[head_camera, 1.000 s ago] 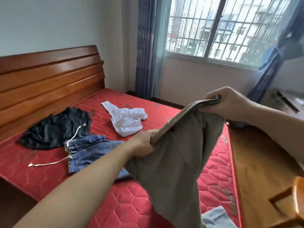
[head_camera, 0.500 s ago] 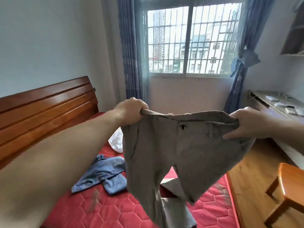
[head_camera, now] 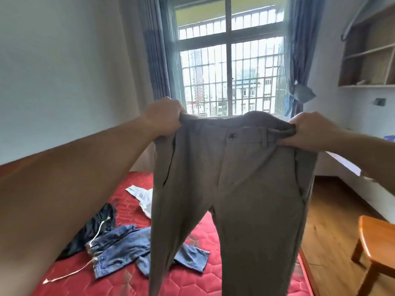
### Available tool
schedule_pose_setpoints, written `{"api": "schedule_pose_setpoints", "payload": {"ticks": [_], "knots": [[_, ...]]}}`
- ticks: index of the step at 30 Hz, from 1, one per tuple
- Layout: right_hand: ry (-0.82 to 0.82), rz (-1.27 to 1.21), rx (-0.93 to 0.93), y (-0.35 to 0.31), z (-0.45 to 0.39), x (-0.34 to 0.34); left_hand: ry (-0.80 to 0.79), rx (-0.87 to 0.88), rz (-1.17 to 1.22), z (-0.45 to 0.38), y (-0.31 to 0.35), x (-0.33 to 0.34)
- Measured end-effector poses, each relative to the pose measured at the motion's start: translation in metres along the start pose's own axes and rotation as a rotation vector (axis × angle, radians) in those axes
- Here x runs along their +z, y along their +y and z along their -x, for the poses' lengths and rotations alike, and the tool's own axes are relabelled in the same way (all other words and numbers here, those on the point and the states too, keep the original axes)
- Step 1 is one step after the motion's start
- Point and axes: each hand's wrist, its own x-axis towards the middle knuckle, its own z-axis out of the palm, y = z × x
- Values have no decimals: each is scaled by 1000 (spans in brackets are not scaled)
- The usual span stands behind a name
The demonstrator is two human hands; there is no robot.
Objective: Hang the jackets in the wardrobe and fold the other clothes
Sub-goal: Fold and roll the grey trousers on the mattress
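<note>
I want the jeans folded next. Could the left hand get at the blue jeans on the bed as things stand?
Probably not yet: the left hand grips the waistband of the grey trousers, as does the right hand. The blue jeans lie uncovered on the red mattress below, so once it lets go the way looks free.

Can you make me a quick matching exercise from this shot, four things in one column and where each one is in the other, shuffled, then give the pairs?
Things:
1. grey trousers
2. blue jeans
3. white garment
4. wooden stool

Places:
A. on the floor at the right edge
B. spread on the red mattress, nearest the camera
C. held up by the waistband, left hand and right hand
D. crumpled on the mattress, farther back

Pairs: 1-C, 2-B, 3-D, 4-A
</note>
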Motion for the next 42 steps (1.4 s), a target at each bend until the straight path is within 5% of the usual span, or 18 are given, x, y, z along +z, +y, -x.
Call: {"api": "schedule_pose_setpoints", "payload": {"ticks": [6,12,18,21,25,30,35,42], "knots": [[-284,-156,138,14,-19,19,-109,72,-1,-16,-28,37],[-671,-174,260,24,-66,61,-470,69,27,-58,-47,106],[-383,-79,500,31,-155,171,-372,-128,-4,-139,-64,229],[-201,-187,596,47,-225,197,-234,-238,225,-205,-79,253],[169,-64,459,52,-315,155,149,-364,626,-296,-94,227],[695,33,201,36,-345,95,504,-252,835,-357,-105,174],[674,1,15,56,-323,121,498,6,646,-345,-121,192],[325,-191,3,62,-179,267,172,349,436,-212,-130,318]]}}
